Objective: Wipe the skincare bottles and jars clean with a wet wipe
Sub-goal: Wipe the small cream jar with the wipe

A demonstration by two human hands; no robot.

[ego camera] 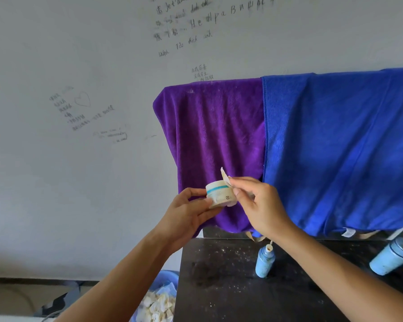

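A small white jar [219, 194] with a blue band is held up in front of the purple towel. My left hand [191, 212] grips it from the left, thumb and fingers curled round its side. My right hand [258, 205] pinches a soiled wet wipe [225, 176] against the jar's top right edge; a corner of the wipe sticks up. On the dark table below stand a small blue bottle [265, 261] with a pale cap and a larger light blue bottle [391, 256] at the right, both dusty.
The dark table [230, 287] is speckled with pale dust. A purple towel [214, 147] and a blue towel [340, 147] hang behind it. A blue basin [165, 277] with crumpled used wipes sits on the floor at the table's left. The white wall bears scribbles.
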